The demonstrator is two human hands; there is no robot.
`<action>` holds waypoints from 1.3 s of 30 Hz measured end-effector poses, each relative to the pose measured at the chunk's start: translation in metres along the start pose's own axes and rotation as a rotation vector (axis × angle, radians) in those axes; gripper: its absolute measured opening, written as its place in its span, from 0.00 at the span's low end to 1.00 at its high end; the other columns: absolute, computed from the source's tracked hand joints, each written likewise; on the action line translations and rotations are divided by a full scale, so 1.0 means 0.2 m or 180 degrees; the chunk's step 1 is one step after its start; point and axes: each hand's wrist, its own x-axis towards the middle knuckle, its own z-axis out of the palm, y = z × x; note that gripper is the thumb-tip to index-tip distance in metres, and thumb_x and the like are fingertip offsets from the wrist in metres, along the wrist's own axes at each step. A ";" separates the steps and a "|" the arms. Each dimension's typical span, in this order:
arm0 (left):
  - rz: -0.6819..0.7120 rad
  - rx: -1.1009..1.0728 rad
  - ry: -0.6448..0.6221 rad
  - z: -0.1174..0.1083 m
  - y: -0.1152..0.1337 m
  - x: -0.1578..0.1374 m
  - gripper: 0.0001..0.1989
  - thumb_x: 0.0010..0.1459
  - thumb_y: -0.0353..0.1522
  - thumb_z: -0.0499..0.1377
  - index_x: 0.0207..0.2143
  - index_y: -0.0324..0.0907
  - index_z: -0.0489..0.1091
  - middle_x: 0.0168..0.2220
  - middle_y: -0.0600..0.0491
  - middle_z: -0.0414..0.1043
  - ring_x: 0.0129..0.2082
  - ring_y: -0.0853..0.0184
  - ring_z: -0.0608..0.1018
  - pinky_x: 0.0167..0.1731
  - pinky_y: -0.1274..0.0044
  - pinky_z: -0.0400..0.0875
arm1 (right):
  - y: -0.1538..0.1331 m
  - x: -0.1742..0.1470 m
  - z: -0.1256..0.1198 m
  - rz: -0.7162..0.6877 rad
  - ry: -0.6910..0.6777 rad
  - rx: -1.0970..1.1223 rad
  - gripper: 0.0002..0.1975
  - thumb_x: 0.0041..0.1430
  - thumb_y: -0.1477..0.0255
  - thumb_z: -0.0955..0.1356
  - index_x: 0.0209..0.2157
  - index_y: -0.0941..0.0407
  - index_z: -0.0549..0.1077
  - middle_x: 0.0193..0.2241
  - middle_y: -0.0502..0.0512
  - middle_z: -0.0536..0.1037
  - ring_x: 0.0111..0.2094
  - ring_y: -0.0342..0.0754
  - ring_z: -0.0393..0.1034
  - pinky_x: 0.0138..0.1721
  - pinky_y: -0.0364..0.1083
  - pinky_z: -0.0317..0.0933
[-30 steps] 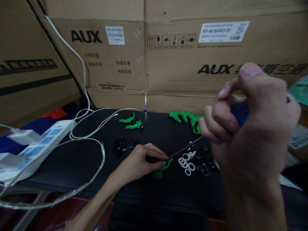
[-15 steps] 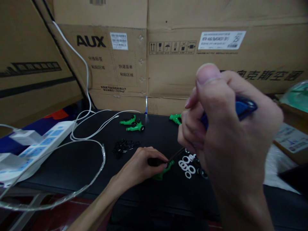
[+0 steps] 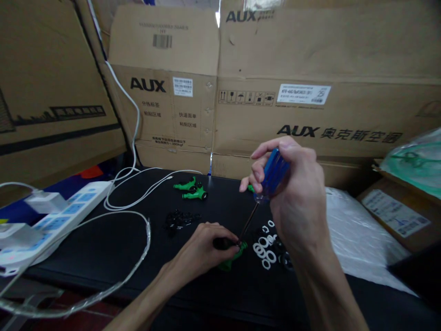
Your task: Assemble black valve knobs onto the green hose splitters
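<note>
My left hand (image 3: 203, 250) presses a green plastic fitting (image 3: 231, 258) with a black end down on the black table (image 3: 103, 243). My right hand (image 3: 292, 202) grips a screwdriver (image 3: 267, 181) by its blue handle, held above the table. Its thin shaft slants down and left, and the tip meets the fitting at my left fingertips. White rings (image 3: 263, 248) and black rings (image 3: 284, 259) lie just right of the fitting, partly behind my right wrist.
Two more green fittings (image 3: 191, 189) lie at the table's back, with a pile of small black parts (image 3: 179, 218) before them. A white power strip (image 3: 51, 220) and cables (image 3: 138, 188) fill the left. Cardboard boxes (image 3: 275, 92) wall the back; plastic bags (image 3: 358, 230) lie right.
The view has tilted up and pulled back. My right hand has moved away from the camera and left, raising the screwdriver more upright; its tip stays on the fitting. My left hand has held still.
</note>
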 end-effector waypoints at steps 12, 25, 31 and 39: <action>0.0085 0.0219 0.0014 0.01 -0.01 0.01 0.10 0.56 0.39 0.71 0.41 0.48 0.82 0.37 0.57 0.83 0.36 0.66 0.80 0.41 0.76 0.69 | 0.09 0.03 -0.04 -0.0125 0.0190 0.0393 0.11 0.65 0.63 0.70 0.32 0.53 0.66 0.18 0.39 0.61 0.13 0.35 0.50 0.14 0.37 0.55; -0.0450 0.0305 0.0704 0.13 0.11 -0.11 0.10 0.56 0.31 0.71 0.42 0.47 0.80 0.42 0.53 0.83 0.44 0.58 0.80 0.47 0.67 0.69 | 0.07 -0.03 -0.01 0.0034 -0.0005 0.0570 0.13 0.65 0.67 0.71 0.39 0.48 0.60 0.21 0.38 0.68 0.13 0.37 0.55 0.14 0.37 0.58; -0.0626 0.0186 0.1010 0.17 0.12 -0.15 0.07 0.57 0.32 0.70 0.39 0.46 0.79 0.39 0.52 0.81 0.42 0.61 0.81 0.46 0.70 0.73 | 0.07 -0.06 0.00 0.0014 0.0227 0.0655 0.12 0.71 0.59 0.61 0.41 0.52 0.68 0.19 0.40 0.61 0.14 0.36 0.48 0.13 0.37 0.51; -0.0668 0.0179 0.1037 0.16 0.14 -0.14 0.06 0.57 0.32 0.69 0.37 0.45 0.77 0.36 0.55 0.79 0.40 0.62 0.80 0.43 0.73 0.72 | -0.01 -0.09 -0.01 -0.0010 0.0118 0.0462 0.07 0.66 0.66 0.68 0.39 0.51 0.65 0.31 0.46 0.75 0.24 0.41 0.71 0.25 0.43 0.69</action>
